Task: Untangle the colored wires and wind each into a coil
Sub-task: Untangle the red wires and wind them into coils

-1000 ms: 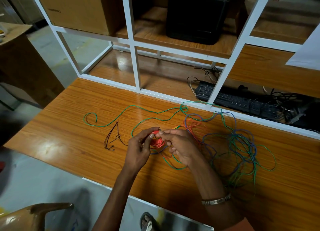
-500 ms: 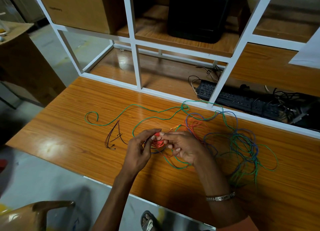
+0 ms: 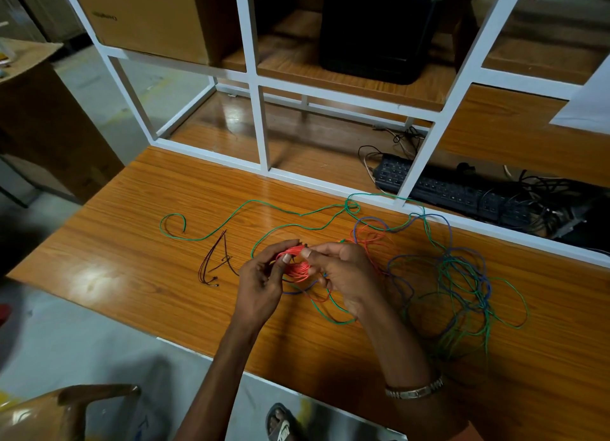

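A small coil of red wire (image 3: 297,265) sits between both hands above the wooden table (image 3: 132,242). My left hand (image 3: 260,282) holds the coil with fingers and thumb curled round its left side. My right hand (image 3: 346,275) pinches the red wire at the coil's top right. Loose red wire (image 3: 371,239) trails right into a tangle of green and blue wires (image 3: 462,275). One long green wire (image 3: 231,224) runs left and ends in a curl. A short dark wire bundle (image 3: 214,259) lies left of my hands.
A white metal shelf frame (image 3: 260,126) stands along the table's back edge. Behind it lie a black keyboard (image 3: 445,189) and dark cables. A black box (image 3: 376,27) and a cardboard box (image 3: 148,14) sit on the shelf. A chair (image 3: 66,411) is at bottom left.
The hands have shifted slightly around the red coil, and the right hand's fingers have moved over its top. The wires on the table lie much as before.
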